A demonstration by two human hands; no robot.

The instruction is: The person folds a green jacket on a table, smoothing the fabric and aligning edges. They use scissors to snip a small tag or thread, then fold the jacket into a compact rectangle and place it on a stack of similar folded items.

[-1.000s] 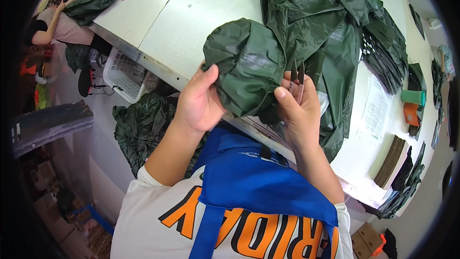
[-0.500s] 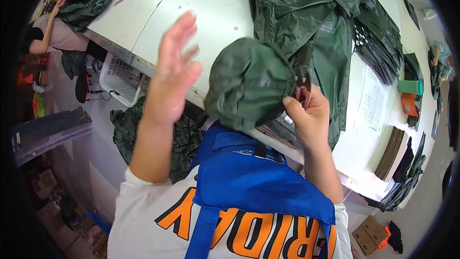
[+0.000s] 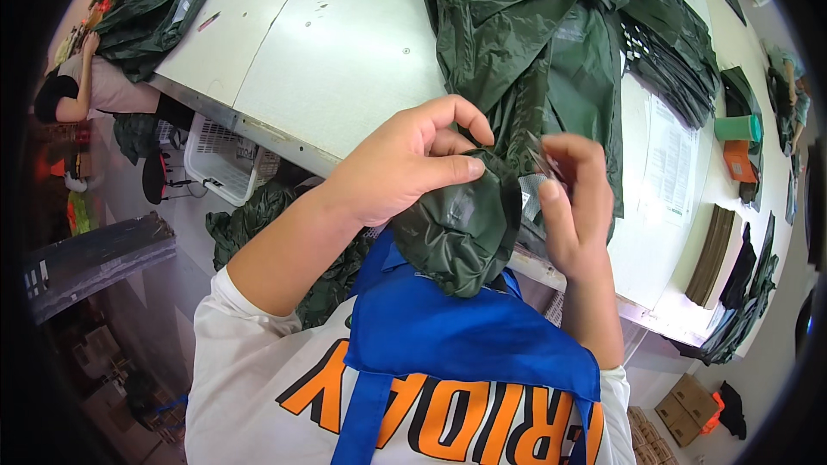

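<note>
— Green fabric bundle (image 3: 461, 232), dark and shiny like raincoat cloth: where does it sit?

— Between both hands, held up in front of the chest over the near edge of the bench (image 3: 345, 60), just above the blue apron (image 3: 465, 344).

— How is the left hand (image 3: 405, 168) placed?

— Curled over the bundle's top, thumb and forefinger pinched together on a fold of the cloth, the other fingers bent above it.

— And the right hand (image 3: 573, 207)?

— Just beside the bundle on its right, fingers upright and closed round a small thin thing (image 3: 541, 159) at the fingertips; it is too small to name. A pale label patch (image 3: 530, 194) shows on the cloth next to that hand.

— What lies beyond the hands?

— A heap of the same green garments (image 3: 534, 34) spread on the bench straight past the fingertips. Further right of the right hand lie printed sheets (image 3: 668, 155), a stack of dark flat pieces (image 3: 680, 77), a green cup-like thing (image 3: 736, 127) and an orange item (image 3: 739, 159).

— Left of the left hand?

— Below the bench edge stands a white plastic basket (image 3: 226, 164), with more green cloth (image 3: 258, 224) hanging near it. Far off, another person (image 3: 77, 90) sits by a second green pile (image 3: 159, 9).
</note>
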